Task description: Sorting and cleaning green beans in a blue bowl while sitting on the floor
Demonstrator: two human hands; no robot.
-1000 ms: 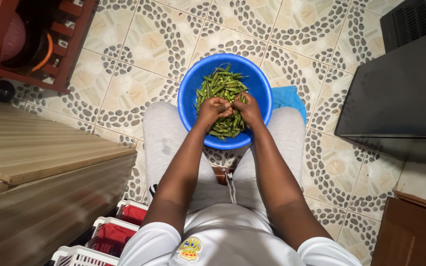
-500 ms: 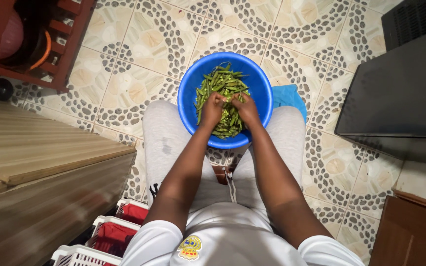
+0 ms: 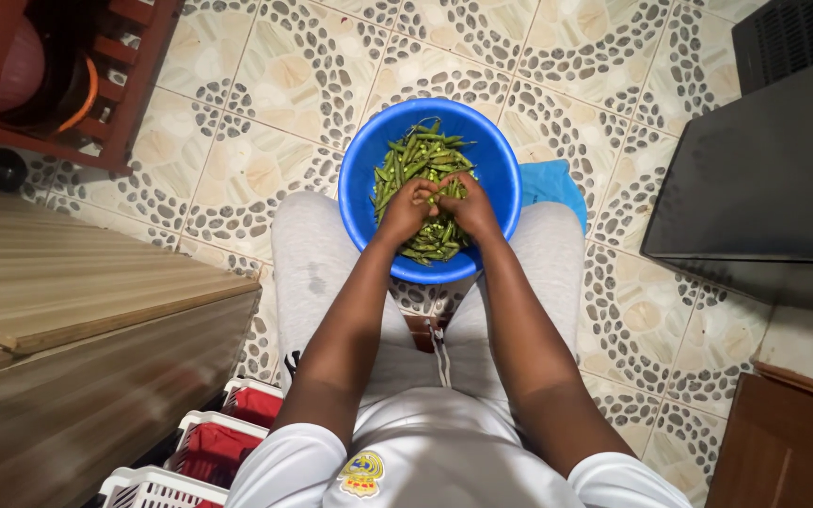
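Observation:
A round blue plastic bowl (image 3: 369, 155) rests on my knees, heaped with green pods (image 3: 416, 155). Both my hands are inside it, close together over the middle of the heap. My left hand (image 3: 405, 209) and my right hand (image 3: 468, 205) pinch the same green pod between their fingertips. The pods under my hands are hidden.
A blue cloth (image 3: 549, 183) lies by my right knee. A wooden worktop (image 3: 77, 301) stands at the left, with white crates of red items (image 3: 223, 437) below it. A red rack with bowls (image 3: 58, 75) is top left; dark furniture (image 3: 764, 179) stands at the right on the patterned tile floor.
My hands have drawn closer together and shifted slightly toward the bowl's centre, their fingers working on a pod.

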